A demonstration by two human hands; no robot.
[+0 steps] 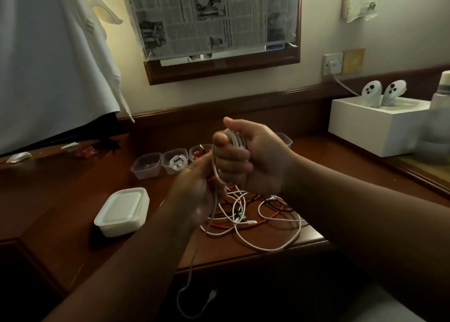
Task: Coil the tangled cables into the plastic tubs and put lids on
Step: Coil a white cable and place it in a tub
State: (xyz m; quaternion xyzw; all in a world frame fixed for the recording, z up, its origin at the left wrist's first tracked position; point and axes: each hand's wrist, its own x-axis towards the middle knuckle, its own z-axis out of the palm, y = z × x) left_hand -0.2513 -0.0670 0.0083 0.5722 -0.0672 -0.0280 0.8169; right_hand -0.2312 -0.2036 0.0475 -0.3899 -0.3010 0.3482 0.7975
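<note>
Right hand (246,156) clenched round the white coil (235,139) so loops can't spring, left hand (199,195) just below pinching the cable's tail (214,200) to feed it; tubs (160,163) beyond the fingers.

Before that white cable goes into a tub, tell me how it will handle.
Probably floppy: the white cable droops from the right hand off the desk edge. Its loops likely spring loose if released. Likely light.
</note>
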